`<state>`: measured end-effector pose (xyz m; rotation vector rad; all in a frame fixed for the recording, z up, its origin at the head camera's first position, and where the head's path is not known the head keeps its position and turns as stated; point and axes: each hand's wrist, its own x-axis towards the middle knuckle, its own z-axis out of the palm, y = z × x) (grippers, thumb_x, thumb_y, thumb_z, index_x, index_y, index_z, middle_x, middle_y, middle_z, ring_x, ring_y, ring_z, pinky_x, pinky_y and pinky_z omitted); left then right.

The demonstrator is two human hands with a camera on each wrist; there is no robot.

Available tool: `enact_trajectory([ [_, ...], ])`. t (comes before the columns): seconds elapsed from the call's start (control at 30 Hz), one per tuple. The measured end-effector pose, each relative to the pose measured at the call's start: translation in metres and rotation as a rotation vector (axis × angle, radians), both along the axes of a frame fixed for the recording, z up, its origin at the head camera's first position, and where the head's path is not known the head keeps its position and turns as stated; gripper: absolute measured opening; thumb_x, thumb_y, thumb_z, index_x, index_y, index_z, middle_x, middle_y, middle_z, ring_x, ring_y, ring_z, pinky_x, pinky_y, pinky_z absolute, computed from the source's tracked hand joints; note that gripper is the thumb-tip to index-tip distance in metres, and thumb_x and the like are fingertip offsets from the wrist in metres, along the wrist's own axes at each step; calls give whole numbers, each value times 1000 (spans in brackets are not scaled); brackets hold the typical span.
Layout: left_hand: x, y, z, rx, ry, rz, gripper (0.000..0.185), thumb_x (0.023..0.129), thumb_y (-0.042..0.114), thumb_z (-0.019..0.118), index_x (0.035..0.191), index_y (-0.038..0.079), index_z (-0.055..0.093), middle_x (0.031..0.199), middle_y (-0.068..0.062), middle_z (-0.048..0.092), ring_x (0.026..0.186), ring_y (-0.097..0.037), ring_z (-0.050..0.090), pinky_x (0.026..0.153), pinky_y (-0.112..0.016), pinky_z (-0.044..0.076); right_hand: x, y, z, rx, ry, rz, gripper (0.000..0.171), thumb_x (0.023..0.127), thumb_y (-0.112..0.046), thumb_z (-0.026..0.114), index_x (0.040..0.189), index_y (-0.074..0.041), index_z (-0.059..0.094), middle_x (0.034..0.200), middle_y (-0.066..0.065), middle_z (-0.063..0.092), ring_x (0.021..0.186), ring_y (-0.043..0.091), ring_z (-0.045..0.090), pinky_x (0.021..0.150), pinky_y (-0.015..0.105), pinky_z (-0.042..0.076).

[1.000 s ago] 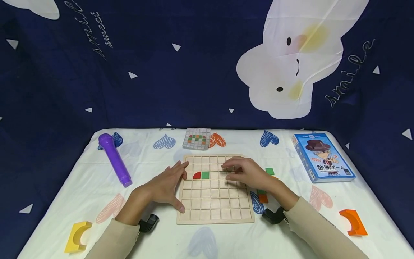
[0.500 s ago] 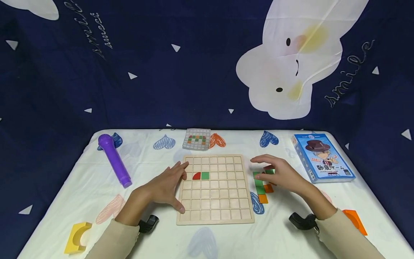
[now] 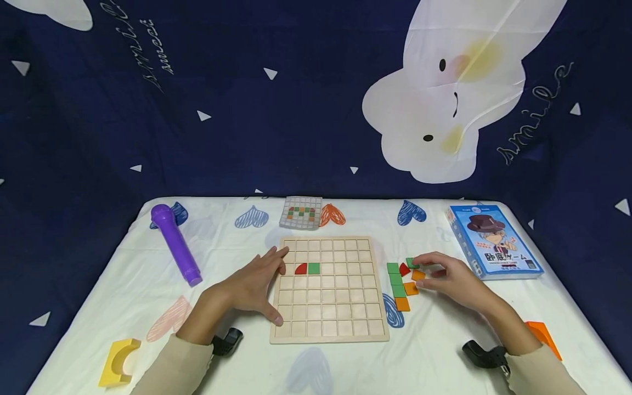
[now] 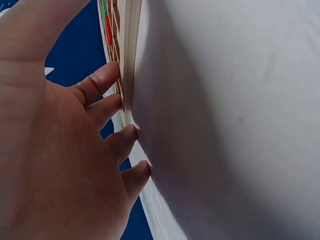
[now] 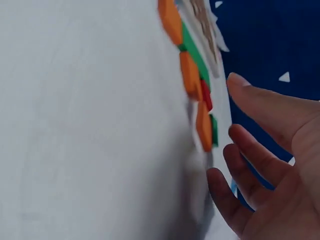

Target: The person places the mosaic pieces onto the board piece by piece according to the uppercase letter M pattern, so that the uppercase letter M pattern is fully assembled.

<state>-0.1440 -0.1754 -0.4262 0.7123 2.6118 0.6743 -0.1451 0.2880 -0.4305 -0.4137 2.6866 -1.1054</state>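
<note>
A: Where were the tiles (image 3: 406,280) when the right hand (image 3: 451,281) got to them?

B: In a loose cluster on the tablecloth (image 3: 237,351) just to the right of the board (image 3: 328,289), close to its right edge but not touching it. Green, orange and 1 red piece, some side by side.

A: And the hand itself?

B: It sat at the right side of the cluster with fingers loosely bent. The thumb and forefinger were closing around the orange tile (image 3: 418,275) beside the green one (image 3: 412,262). I couldn't tell whether the pinch had actually closed on it.

A: How would such a piece handle?

B: My guess: light, stiff and thin (probably painted wood), so not fragile but easy to flick away. Lying flat on soft cloth, it offered little edge; I'd take it by 2 opposite sides with fingertips, or tip 1 edge up first.

A: The left hand (image 3: 252,285)?

B: Flat and spread, fingers straight, resting against the left edge of the board and gripping nothing. On the board, a red quarter-round (image 3: 300,268) and a green square (image 3: 313,267) lay in neighbouring cells, near the left side.
</note>
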Motion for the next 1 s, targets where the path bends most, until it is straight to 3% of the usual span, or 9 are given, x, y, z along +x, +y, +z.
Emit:
enact_trajectory([
  [0.37, 2, 1, -1, 3, -4, 5, 90, 49, 55, 98, 111, 14, 49, 171, -17, 23, 159, -44, 17, 128, -66, 20, -6, 4, -10, 55, 22, 4, 23, 83, -20, 84, 103, -23, 74, 107, -4, 74, 97, 8, 60, 84, 19, 52],
  [1.0, 0, 1, -2, -4, 4, 4, 90, 48, 57, 98, 111, 15, 49, 171, -17, 22, 159, -43, 16, 128, -66, 20, -9, 3, -8, 82, 28, 1, 20, 81, -14, 84, 98, -21, 76, 102, -2, 76, 88, 7, 58, 74, 18, 50],
])
